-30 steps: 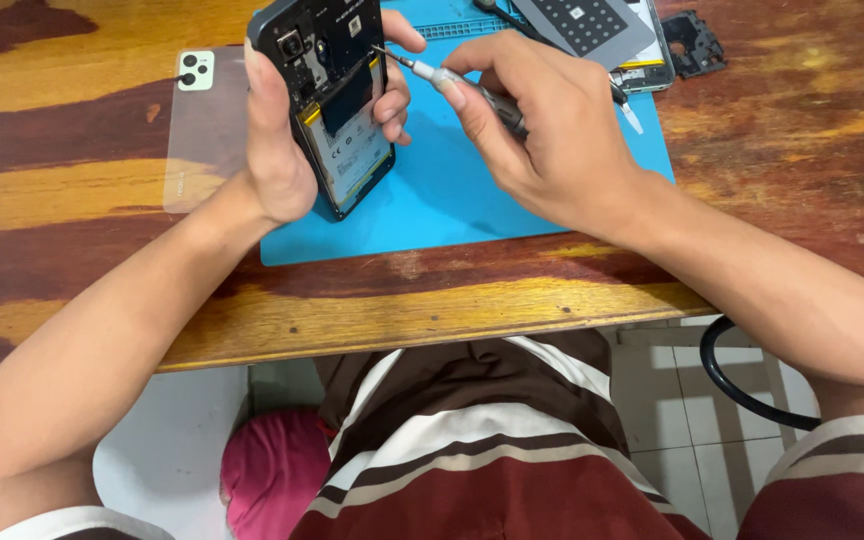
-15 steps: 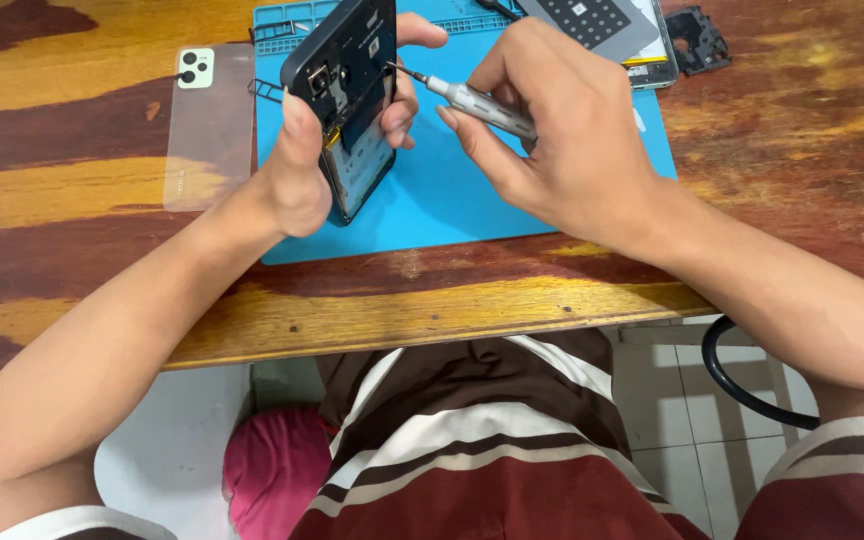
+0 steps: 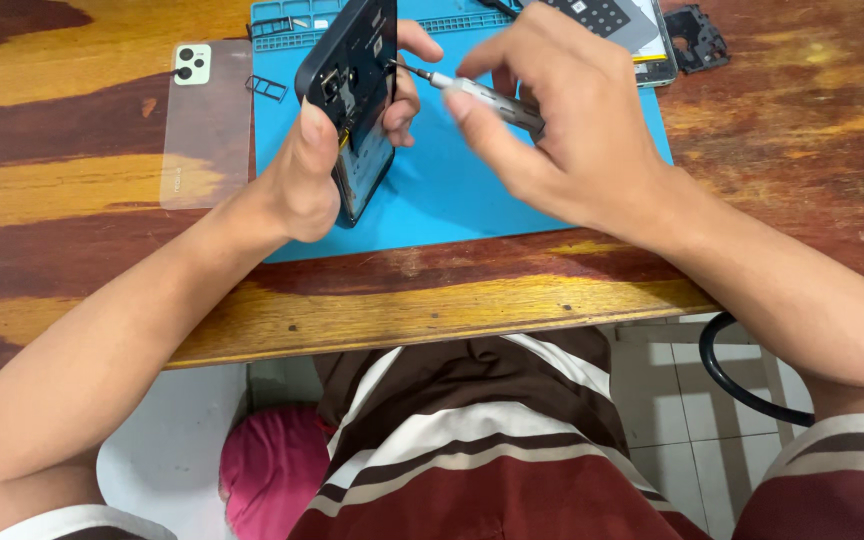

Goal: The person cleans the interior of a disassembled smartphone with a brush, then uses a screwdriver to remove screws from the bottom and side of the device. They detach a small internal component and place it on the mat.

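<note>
My left hand (image 3: 307, 170) grips an opened black smartphone (image 3: 352, 100), held almost upright on its edge above the blue work mat (image 3: 432, 200), its exposed inside facing right. My right hand (image 3: 552, 130) holds a small silver screwdriver (image 3: 477, 92), with the tip touching the upper inside of the phone near my left fingertips.
A clear phone back cover with a camera cut-out (image 3: 204, 120) lies on the wooden table (image 3: 102, 250) left of the mat, next to a small SIM tray (image 3: 265, 88). Another phone part (image 3: 622, 25) and a black bracket (image 3: 697, 38) lie at the mat's top right. A black cable (image 3: 732, 380) hangs below.
My left hand has turned the phone further onto its edge, so less of its inside shows. The screwdriver tip stays at the phone's upper part as both hands shifted slightly.
</note>
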